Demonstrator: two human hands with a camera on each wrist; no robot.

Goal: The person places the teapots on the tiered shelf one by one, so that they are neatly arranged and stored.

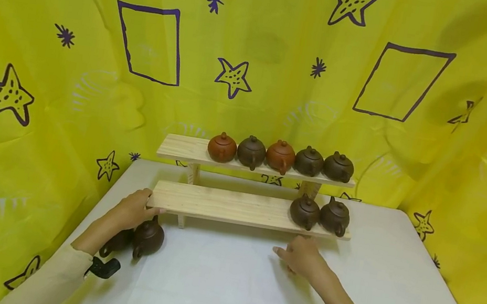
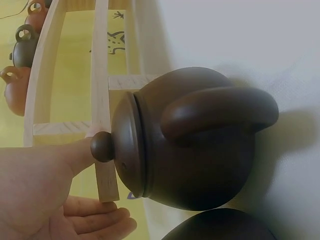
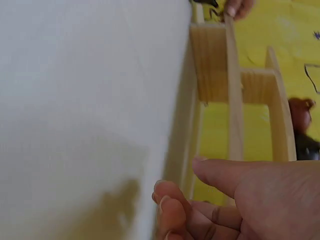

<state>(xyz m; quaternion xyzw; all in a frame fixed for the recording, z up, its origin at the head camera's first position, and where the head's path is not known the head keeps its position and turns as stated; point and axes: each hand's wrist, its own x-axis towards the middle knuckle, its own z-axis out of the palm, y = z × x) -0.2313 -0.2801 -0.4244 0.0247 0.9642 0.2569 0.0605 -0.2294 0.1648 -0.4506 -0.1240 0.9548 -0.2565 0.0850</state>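
From the head view, we see seven teapots already on the wooden rack: five along the upper shelf (image 1: 186, 148), two at the right end of the lower shelf (image 1: 225, 205). Two dark teapots (image 1: 147, 237) still stand on the white surface (image 1: 227, 287), so we judge the shelving well along but unfinished. Our left hand (image 1: 135, 207) rests on the lower shelf's left end, just above them, fingers relaxed and holding nothing. Our right hand (image 1: 301, 256) hovers near the surface, empty.

From the left wrist, the nearer teapot (image 2: 200, 140) sits lidded and ungripped beside the thumb.

From the right wrist, the fingers (image 3: 225, 177) are loosely curled on nothing.
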